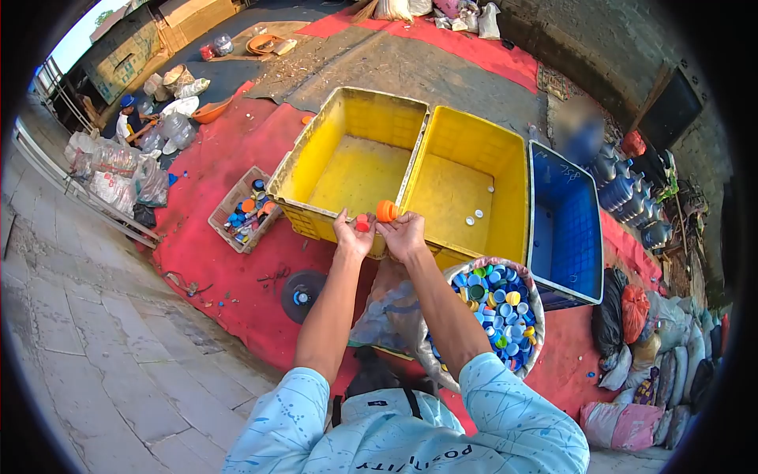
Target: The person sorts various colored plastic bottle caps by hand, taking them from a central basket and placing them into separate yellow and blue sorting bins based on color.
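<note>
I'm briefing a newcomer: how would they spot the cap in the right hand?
Find the big yellow bins. At their near side, the right hand holds an orange cap at its fingertips. It looks bigger than the red cap in the left hand.

1. A person in a blue cap (129, 125) is low to the ground at far left, just beside bulging clear plastic bags (114, 166).
2. A shallow orange plastic basin (212, 111) sits near them — a round orange basin (264, 43) lies farther back.
3. Bulky white sacks (392, 9) stand at the top.
4. Translucent blue plastic jugs (617, 193) cluster near the grey wall (584, 67).
5. A shiny black plastic bag (610, 308) touches a red plastic bag (634, 310) — a pink-and-white sack (624, 425) lies below.
6. Grey paving slabs (95, 340) cover the lower left.
</note>
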A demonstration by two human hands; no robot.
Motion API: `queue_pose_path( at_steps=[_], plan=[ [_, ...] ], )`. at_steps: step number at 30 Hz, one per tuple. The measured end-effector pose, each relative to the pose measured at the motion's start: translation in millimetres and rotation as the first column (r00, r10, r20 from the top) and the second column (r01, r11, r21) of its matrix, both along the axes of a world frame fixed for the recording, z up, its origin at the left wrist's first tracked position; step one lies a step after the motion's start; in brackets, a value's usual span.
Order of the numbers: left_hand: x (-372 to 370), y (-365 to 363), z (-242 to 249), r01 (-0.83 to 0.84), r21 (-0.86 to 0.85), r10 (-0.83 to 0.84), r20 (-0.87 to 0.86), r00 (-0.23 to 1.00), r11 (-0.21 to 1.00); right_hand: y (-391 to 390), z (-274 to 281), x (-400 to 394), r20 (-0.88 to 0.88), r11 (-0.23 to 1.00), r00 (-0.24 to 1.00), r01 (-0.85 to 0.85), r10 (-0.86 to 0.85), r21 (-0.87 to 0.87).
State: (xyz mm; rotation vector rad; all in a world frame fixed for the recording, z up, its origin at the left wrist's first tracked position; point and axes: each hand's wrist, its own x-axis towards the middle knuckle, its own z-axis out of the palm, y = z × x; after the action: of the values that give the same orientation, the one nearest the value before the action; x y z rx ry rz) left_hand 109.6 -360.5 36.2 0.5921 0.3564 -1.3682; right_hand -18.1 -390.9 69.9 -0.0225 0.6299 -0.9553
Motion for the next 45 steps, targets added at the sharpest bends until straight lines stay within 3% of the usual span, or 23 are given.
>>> queue_pose_path(
  at_steps=[3,5,10,14,19,23,27,31,33,36,39,45],
  plan=[
    [20,-20,-8,0.009,-0.062,-0.012,-0.054,0.998,0.998,-16,-7,17,-0.116,0.994,0.993,0.039,-0.028,0.099],
    [31,-20,-13,0.016,-0.066,-0.021,-0.070,0.997,0.998,-10,-15,14,-0.102,0.997,0.993,0.063,-0.058,0.051],
    [38,15,-22,0.097,-0.126,-0.087,0.086,0.993,0.987,36,4,-15,-0.077,0.996,0.993,0.089,-0.090,-0.020],
    [34,60,-31,0.050,-0.117,-0.042,0.067,0.997,0.992,93,21,-69,-0.092,0.984,0.995,0.023,-0.039,-0.176],
    [-12,129,-27,0.162,-0.040,-0.153,0.169,0.974,0.986,176,40,-160,-0.099,0.940,0.995,-0.042,0.009,-0.337],
    [-69,177,-8,0.231,0.130,-0.263,0.368,0.892,0.964,242,53,-219,-0.398,0.927,0.917,-0.183,0.041,-0.327],
    [-126,204,22,0.224,0.172,-0.281,0.661,0.696,0.959,282,44,-260,-0.629,0.919,0.777,-0.228,-0.026,-0.320],
    [-182,208,53,0.286,0.194,-0.291,0.891,0.348,0.938,288,44,-290,-0.748,0.941,0.655,-0.174,-0.111,-0.292],
    [-205,204,54,0.365,0.115,-0.208,0.952,0.226,0.924,286,52,-307,-0.773,0.937,0.615,-0.157,-0.155,-0.313],
    [-228,196,51,0.380,0.234,-0.238,0.971,-0.037,0.895,280,57,-328,-0.782,0.934,0.585,-0.111,-0.214,-0.339],
    [-244,186,50,0.355,0.194,-0.085,0.950,-0.299,0.915,275,57,-346,-0.751,0.929,0.607,-0.053,-0.261,-0.366],
    [-252,167,43,0.381,0.299,-0.059,0.847,-0.529,0.875,278,41,-364,-0.787,0.942,0.572,-0.075,-0.229,-0.328]
  ],
)
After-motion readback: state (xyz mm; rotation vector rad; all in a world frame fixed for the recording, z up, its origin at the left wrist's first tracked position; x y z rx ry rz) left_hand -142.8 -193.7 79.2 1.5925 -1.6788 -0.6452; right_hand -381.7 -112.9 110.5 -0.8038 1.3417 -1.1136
